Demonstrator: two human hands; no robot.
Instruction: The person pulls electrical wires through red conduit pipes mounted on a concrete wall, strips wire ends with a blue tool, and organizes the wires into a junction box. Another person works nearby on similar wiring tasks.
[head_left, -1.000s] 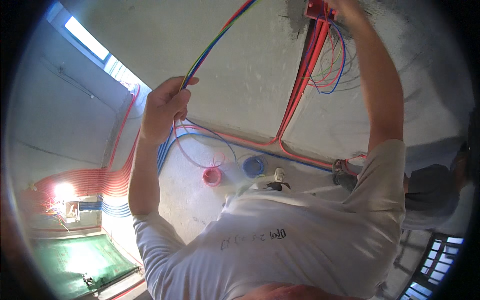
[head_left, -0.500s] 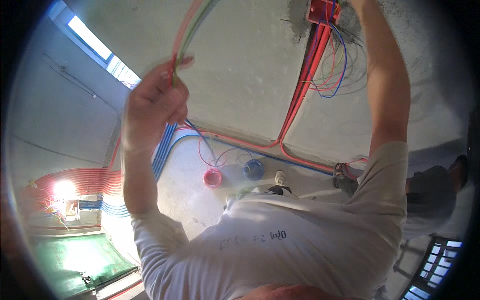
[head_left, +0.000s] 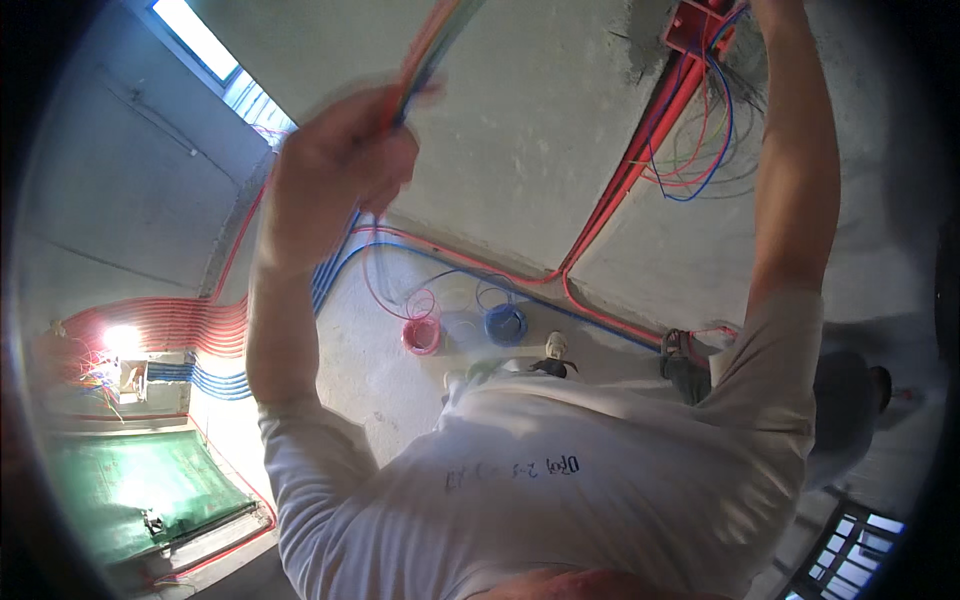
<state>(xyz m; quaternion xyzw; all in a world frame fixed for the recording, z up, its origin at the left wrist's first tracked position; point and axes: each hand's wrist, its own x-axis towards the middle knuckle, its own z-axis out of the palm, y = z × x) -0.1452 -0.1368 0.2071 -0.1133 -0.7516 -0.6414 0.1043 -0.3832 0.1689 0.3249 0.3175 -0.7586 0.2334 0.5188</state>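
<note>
A bundle of coloured wires (head_left: 432, 45) runs up from the blurred left hand (head_left: 345, 165), raised and closed around it. The right arm (head_left: 800, 160) reaches to the red wall box (head_left: 697, 22); its hand is out of view.

The grey concrete floor (head_left: 380, 390) carries a pink coil of wire (head_left: 422, 336) and, near beside it, a blue coil of wire (head_left: 506, 324). Red and blue conduit pipes (head_left: 215, 335) run along it.

A blurred bundle of red, green and blue wires (head_left: 432, 45) runs upward from the raised left hand (head_left: 340, 165).
</note>
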